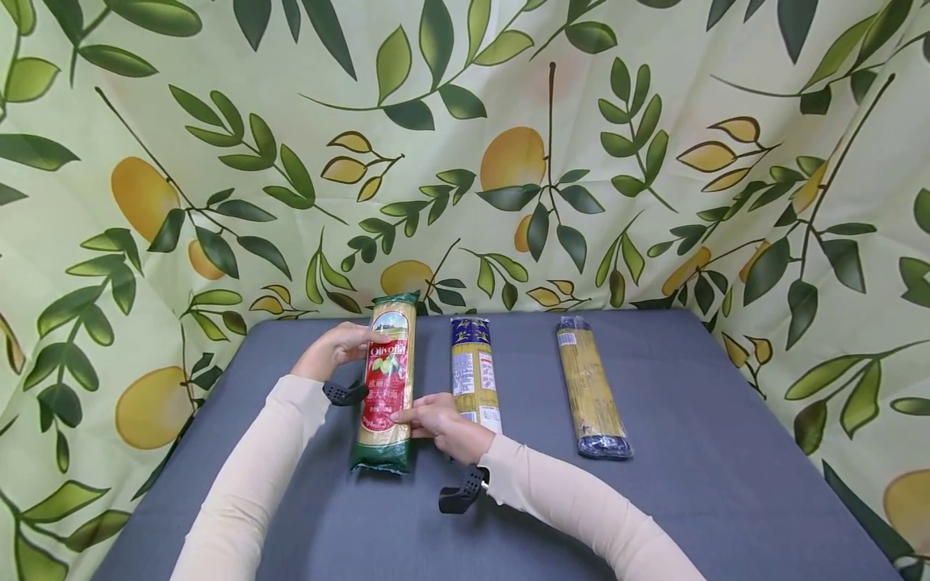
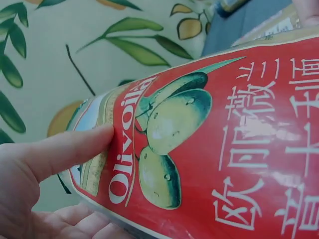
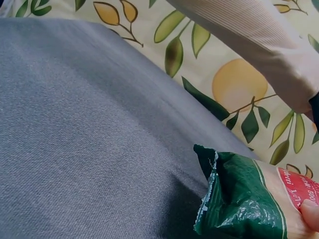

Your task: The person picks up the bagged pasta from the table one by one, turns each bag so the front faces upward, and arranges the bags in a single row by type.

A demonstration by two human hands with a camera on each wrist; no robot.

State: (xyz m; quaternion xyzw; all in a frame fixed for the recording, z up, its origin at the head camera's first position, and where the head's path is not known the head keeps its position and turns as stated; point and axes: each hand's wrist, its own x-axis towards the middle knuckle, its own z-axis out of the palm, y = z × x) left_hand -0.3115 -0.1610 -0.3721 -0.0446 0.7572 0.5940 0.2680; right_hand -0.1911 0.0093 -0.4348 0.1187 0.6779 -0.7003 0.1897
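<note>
The red-labelled spaghetti packet (image 1: 386, 381) is held at both ends, its green end resting on the grey bench (image 1: 690, 452) toward nine o'clock of the other two packets. The upper end is clasped by the left hand (image 1: 336, 349), thumb curled onto the label in the left wrist view, so that grip is closed round the packet. The lower part is pinched by the right hand (image 1: 439, 422), fingers laid across the label. For good handling, the long brittle packet is best kept supported at both ends and level, so nothing inside is snapped. Both forearms are stretched forward in cream sleeves. The blue-labelled packet (image 1: 475, 373) and the dark-ended packet (image 1: 590, 387) lie toward three o'clock.
</note>
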